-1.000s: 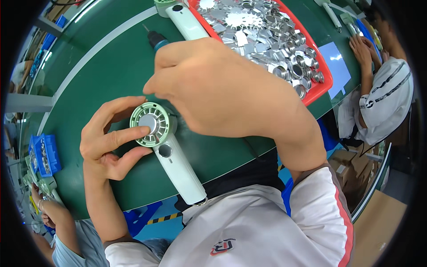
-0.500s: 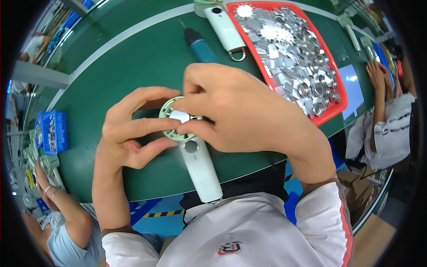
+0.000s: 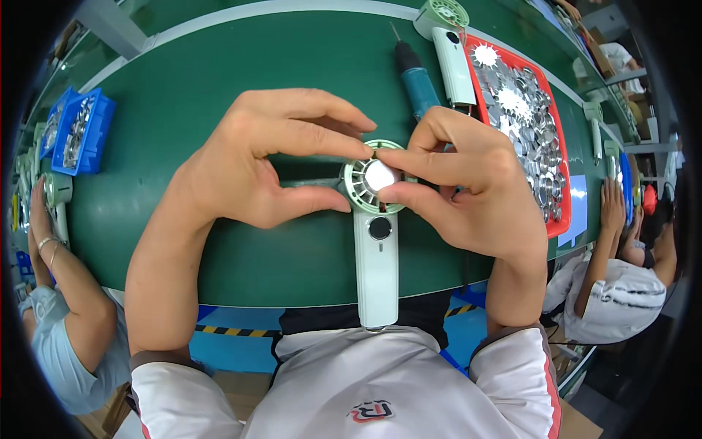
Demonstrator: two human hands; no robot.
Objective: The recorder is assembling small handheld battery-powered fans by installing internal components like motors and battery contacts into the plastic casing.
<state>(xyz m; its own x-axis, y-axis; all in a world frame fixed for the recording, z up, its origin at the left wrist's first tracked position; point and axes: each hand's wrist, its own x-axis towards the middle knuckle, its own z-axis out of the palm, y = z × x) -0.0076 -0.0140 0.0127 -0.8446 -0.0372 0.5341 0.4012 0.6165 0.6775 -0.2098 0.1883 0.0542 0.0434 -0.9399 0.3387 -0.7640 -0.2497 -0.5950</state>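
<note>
A handheld fan (image 3: 376, 274) with a white handle and a pale green round head lies in front of me, handle toward my body. My left hand (image 3: 256, 161) curves around the left of the head, index fingertip at its upper rim and thumb at its lower left edge. My right hand (image 3: 468, 179) reaches in from the right. Its thumb and index finger pinch a shiny silver round cap (image 3: 381, 175) at the centre of the head. Dark gaps and pale spokes show around the cap. The right fingers hide part of the head's right side.
A teal electric screwdriver (image 3: 419, 84) and another handheld fan (image 3: 453, 66) lie beyond my right hand. Beside them a red tray (image 3: 564, 183) holds many silver pieces. Blue bins (image 3: 102, 132) stand at left on the green table (image 3: 183, 66). Other people work at both sides.
My view has swung, so the fan and table things sit further right. The fan's handle now points straight toward me. My left fingers have shifted from near the cap to the head's rim.
</note>
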